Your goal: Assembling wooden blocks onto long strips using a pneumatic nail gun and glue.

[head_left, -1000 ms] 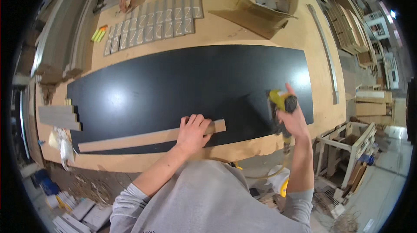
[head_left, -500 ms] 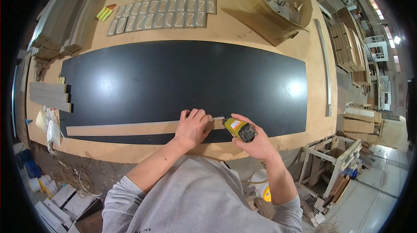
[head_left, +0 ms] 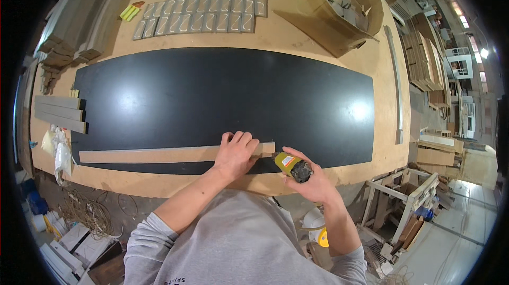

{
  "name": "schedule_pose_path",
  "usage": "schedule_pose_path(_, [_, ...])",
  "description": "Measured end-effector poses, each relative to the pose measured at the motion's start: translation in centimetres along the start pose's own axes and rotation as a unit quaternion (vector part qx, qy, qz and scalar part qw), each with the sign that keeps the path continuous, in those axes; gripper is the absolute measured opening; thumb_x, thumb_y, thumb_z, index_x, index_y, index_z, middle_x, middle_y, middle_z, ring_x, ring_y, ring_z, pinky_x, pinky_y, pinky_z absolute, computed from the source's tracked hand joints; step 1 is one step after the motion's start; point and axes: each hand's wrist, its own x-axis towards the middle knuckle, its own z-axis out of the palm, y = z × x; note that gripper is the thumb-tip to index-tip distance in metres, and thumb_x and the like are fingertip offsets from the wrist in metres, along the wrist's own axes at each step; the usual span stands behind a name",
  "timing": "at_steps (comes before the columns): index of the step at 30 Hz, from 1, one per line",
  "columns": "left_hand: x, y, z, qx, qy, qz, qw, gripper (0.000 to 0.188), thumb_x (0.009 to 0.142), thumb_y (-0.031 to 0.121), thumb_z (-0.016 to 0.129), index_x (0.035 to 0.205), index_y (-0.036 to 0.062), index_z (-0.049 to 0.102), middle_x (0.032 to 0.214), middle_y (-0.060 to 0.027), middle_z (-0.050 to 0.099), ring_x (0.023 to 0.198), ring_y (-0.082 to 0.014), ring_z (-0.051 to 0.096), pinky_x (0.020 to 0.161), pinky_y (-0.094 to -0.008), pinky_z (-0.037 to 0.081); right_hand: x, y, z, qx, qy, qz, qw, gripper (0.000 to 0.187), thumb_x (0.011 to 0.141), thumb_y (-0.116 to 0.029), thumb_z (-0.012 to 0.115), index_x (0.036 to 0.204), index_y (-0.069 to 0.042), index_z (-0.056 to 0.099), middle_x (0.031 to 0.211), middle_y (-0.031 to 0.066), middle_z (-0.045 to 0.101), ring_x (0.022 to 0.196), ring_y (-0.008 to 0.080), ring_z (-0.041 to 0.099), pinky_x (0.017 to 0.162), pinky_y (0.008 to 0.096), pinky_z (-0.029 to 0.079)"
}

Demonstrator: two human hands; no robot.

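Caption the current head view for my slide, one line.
Left hand on a strip atop a black panel; right hand holding a yellow and black tool by the strip's right end.

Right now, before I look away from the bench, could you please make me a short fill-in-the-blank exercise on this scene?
1. The left hand rests on the long tan strip, which lies on a large panel coloured ____.
2. The right hand holds a yellow-green power tool near the strip's ____ end.
3. Beyond the panel, the small grey pieces lie in ____ rows.
4. Those pieces are to the ____ of the open cardboard box.

Missing words: black; right; two; left.
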Motion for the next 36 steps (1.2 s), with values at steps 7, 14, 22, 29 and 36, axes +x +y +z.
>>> schedule_pose_path(7, [0.0, -0.1, -0.1, -0.005, -0.003, 0.004, 1.000, 0.059, 0.076, 0.022, 0.090, 0.129, 0.0120, 0.066, 0.116, -0.0054, 0.060, 0.119, -0.0268, 0.059, 0.107, -0.0509, 0.042, -0.1, -0.4, 0.2, -0.013, -0.008, -0.024, 1.000, 0.079, 0.088, -0.020, 0.078, 0.162, -0.024, 0.050, 0.148, 0.0133, 0.066, 0.137, 0.0304, 0.063, 0.116, 0.0394, 0.047])
schedule_pose_path(14, [-1.0, -1.2, -1.3, -0.024, 0.059, 0.023, 0.998, 0.060, 0.076, 0.024, 0.091, 0.129, 0.0112, 0.065, 0.118, -0.0057, 0.060, 0.120, -0.0273, 0.058, 0.107, -0.0509, 0.042, 0.2, -0.6, 1.6, 0.041, -0.007, -0.045, 0.998, 0.084, 0.088, -0.020, 0.082, 0.164, -0.022, 0.046, 0.156, 0.0149, 0.060, 0.145, 0.0325, 0.057, 0.120, 0.0405, 0.044])
schedule_pose_path(22, [-1.9, -2.7, -1.2, -0.025, 0.032, 0.007, 0.999, 0.049, 0.081, 0.030, 0.087, 0.120, 0.0131, 0.064, 0.120, -0.0040, 0.060, 0.121, -0.0268, 0.056, 0.109, -0.0493, 0.041, 2.3, -2.4, 3.5, -0.033, -0.037, -0.077, 0.996, 0.082, 0.089, -0.023, 0.080, 0.164, -0.023, 0.046, 0.151, 0.0162, 0.064, 0.142, 0.0357, 0.060, 0.119, 0.0427, 0.046])
schedule_pose_path(29, [-1.8, -2.3, -1.8, -0.039, 0.021, 0.008, 0.999, 0.044, 0.083, 0.032, 0.084, 0.118, 0.0144, 0.064, 0.119, -0.0031, 0.060, 0.121, -0.0259, 0.056, 0.110, -0.0493, 0.040, 2.9, -3.6, 3.3, -0.067, -0.042, -0.062, 0.995, 0.085, 0.088, -0.024, 0.080, 0.165, -0.025, 0.043, 0.148, 0.0165, 0.066, 0.139, 0.0376, 0.063, 0.117, 0.0431, 0.049])
schedule_pose_path(36, [-1.6, -2.2, -2.0, -0.037, 0.010, 0.005, 0.999, 0.041, 0.085, 0.033, 0.082, 0.116, 0.0148, 0.065, 0.120, -0.0026, 0.061, 0.122, -0.0252, 0.056, 0.111, -0.0489, 0.040, 3.1, -3.6, 3.2, -0.055, -0.053, -0.056, 0.996, 0.084, 0.088, -0.023, 0.080, 0.164, -0.025, 0.044, 0.147, 0.0166, 0.067, 0.138, 0.0382, 0.063, 0.115, 0.0436, 0.050])
